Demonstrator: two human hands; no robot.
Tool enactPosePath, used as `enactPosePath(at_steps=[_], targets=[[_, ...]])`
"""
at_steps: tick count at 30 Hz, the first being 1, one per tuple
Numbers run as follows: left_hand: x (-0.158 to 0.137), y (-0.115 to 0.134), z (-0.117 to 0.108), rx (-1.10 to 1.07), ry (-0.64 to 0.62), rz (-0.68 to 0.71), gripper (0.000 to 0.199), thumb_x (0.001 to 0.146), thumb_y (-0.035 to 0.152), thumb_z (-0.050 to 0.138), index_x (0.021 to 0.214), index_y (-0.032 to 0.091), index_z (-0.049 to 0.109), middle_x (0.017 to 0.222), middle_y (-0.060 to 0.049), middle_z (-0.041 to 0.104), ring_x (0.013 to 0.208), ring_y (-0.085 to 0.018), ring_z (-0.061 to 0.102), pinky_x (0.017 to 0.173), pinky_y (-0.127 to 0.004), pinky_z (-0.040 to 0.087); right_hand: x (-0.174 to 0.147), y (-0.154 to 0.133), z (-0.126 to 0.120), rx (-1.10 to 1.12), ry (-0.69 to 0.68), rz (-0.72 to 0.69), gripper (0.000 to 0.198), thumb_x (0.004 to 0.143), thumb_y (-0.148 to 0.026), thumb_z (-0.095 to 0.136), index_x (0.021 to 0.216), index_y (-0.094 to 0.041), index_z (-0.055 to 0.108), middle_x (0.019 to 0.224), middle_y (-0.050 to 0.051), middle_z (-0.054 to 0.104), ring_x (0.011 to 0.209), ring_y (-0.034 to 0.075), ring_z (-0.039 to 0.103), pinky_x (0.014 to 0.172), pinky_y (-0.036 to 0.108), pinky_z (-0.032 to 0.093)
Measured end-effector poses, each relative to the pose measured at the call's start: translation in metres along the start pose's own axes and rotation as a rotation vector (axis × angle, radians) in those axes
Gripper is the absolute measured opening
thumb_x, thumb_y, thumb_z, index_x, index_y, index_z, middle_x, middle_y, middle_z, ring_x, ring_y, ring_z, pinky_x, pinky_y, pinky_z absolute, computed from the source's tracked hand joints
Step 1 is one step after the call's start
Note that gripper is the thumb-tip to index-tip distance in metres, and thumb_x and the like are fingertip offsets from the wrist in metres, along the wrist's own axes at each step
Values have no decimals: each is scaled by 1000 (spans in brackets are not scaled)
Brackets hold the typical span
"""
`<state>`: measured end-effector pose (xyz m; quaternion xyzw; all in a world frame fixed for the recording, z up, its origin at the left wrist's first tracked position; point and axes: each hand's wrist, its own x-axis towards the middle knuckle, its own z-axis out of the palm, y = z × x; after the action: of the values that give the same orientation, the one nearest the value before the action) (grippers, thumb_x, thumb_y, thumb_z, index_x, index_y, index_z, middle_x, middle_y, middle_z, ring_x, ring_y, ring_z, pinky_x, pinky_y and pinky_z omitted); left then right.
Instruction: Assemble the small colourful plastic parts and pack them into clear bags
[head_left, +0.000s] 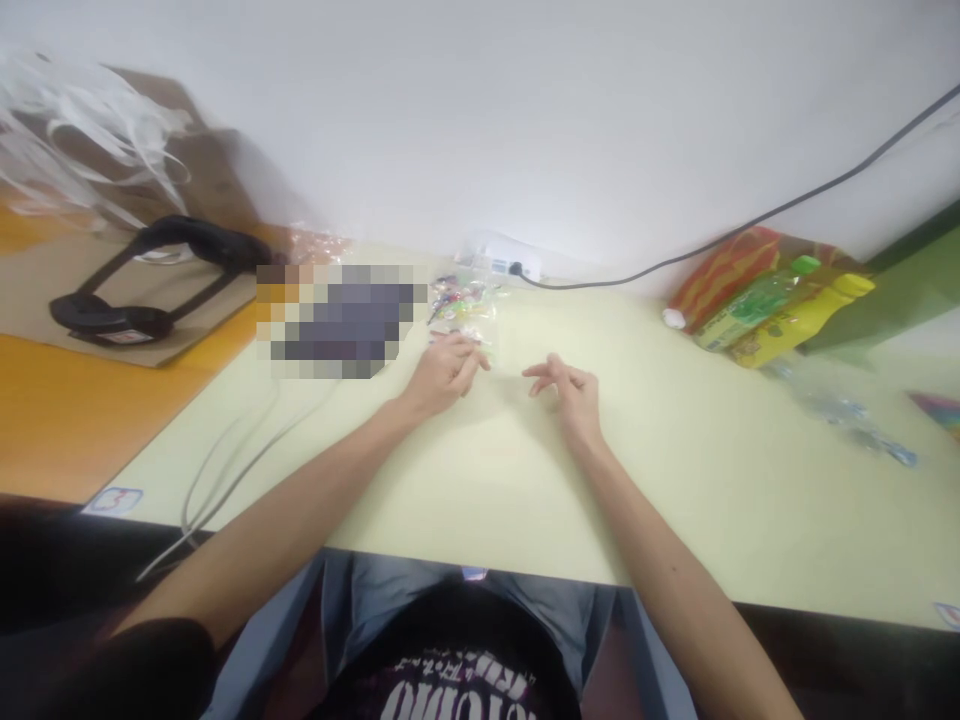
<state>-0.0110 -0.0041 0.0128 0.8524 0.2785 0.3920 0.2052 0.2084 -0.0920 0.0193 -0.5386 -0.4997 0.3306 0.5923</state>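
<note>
My left hand [448,373] is over the pale yellow table, its fingers partly spread at the near edge of a clear plastic bag [491,335]. Small multicoloured pieces [461,300] lie in and around that bag, too blurred to name. Part of the bag's near end is hidden by the fingers, and I see no object gripped in them. A short gap to the right, my right hand [568,392] hovers low above the table, fingers loosely apart and pointing left, with nothing visible in them.
A blurred-out dark object [341,320] and white cables [240,470] lie left. Beyond are a black-framed device [157,275] and cardboard with white straps. A power strip [499,258] with a black cable is against the wall. At right stand bottles [802,320] and crumpled clear plastic [855,415].
</note>
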Motion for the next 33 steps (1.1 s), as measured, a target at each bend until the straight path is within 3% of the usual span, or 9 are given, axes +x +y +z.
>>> enactPosePath(at_steps=[3,6,8,15,18,21,25,29,33], targets=[[-2,-3,1,-34,-24,-56,44,94,21,42,58,23,68,93,-5,77,111,-23,66,103,-42,52,-1,2,-2,-62,24,-30,60,99,-55,43,56,-24,71,85,8,76,98,26,66,107,44,43],[-3,-5,0,-30,-24,-92,31,80,14,46,70,23,75,96,-4,76,107,-22,68,102,-42,54,-1,10,-6,-110,66,-51,48,94,-41,47,54,-24,68,97,6,74,106,25,61,105,41,42],[-3,-5,0,-10,-39,-90,30,76,12,48,70,23,74,92,-3,76,102,-22,69,101,-42,54,-1,15,-9,-109,135,-27,35,87,-32,47,61,-24,69,91,5,71,102,24,61,101,39,43],[0,2,-2,37,2,35,49,100,27,45,53,21,61,89,-4,76,103,-23,66,98,-42,49,3,22,-12,-86,301,15,33,86,-34,49,59,-22,64,87,4,66,88,20,61,83,32,46],[1,6,-3,59,9,-12,41,103,38,48,72,21,70,78,-3,72,88,-20,67,95,-39,50,7,23,-10,-60,294,21,40,91,-48,52,70,-21,73,88,6,67,85,20,59,78,32,46],[0,5,-2,4,15,-96,30,104,35,47,111,23,74,61,2,64,66,-15,64,86,-34,53,8,25,-9,-33,244,51,46,92,-57,55,74,-20,75,87,6,69,81,20,57,76,33,45],[-2,1,0,-35,-47,-63,50,98,14,43,145,24,57,59,5,67,74,-16,70,96,-35,53,7,26,-7,-4,214,83,48,91,-61,57,71,-20,74,83,7,70,82,21,59,78,34,45],[-1,1,0,-39,-47,-70,69,86,3,43,152,24,51,67,5,73,89,-16,74,111,-42,47,7,27,-7,18,218,107,49,89,-62,59,69,-20,74,80,6,70,81,21,58,78,34,44],[-1,4,-2,-56,1,-87,72,79,-2,43,144,24,60,65,5,72,86,-16,76,119,-50,41,8,29,-7,27,217,115,48,88,-61,60,68,-21,74,79,6,70,80,21,58,77,35,44]])
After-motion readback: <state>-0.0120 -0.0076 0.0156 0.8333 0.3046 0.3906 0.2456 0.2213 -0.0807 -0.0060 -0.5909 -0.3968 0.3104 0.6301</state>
